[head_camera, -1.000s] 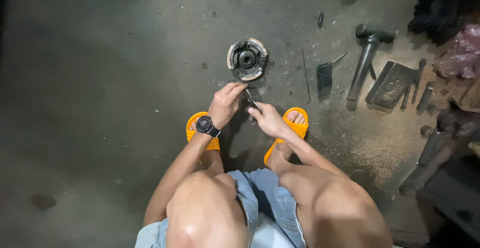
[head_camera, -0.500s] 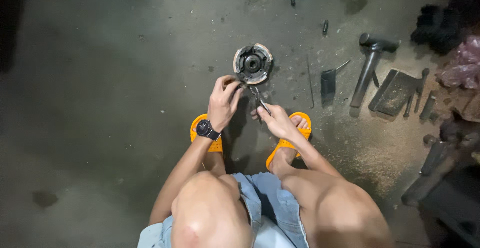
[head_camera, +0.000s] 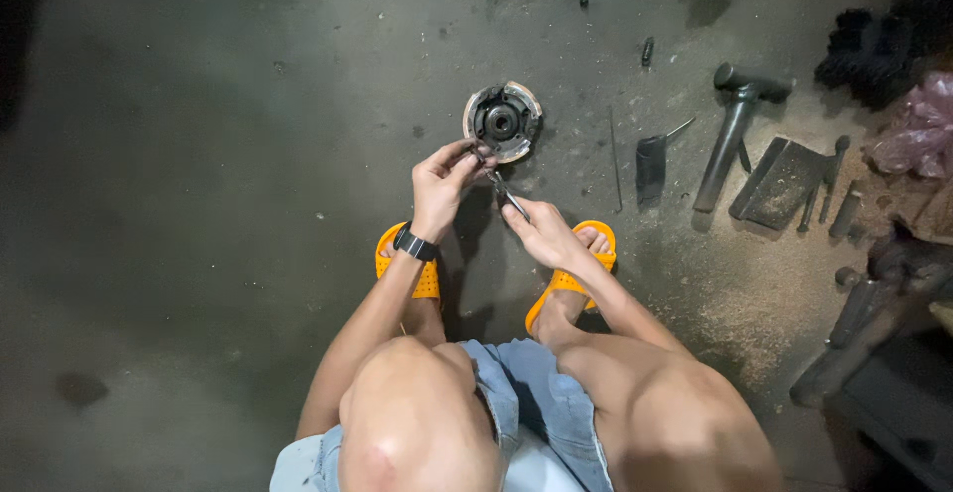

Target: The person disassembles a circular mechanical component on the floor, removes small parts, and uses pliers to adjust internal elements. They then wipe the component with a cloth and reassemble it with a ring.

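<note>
While both hands pinch it, the thin dark metal tool (head_camera: 506, 192) runs diagonally, tip toward the round grey metal hub (head_camera: 502, 121) w/ left hand (head_camera: 444, 182) fingers closed up top, right hand (head_camera: 544, 234) gripping the lower end.

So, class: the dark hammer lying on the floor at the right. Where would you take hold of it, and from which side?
Grip the long dark hammer low on its handle, coming from above. It lies flat on the concrete floor, head away from the person, handle end nearest, with bare floor on its left side for the fingers.
</note>
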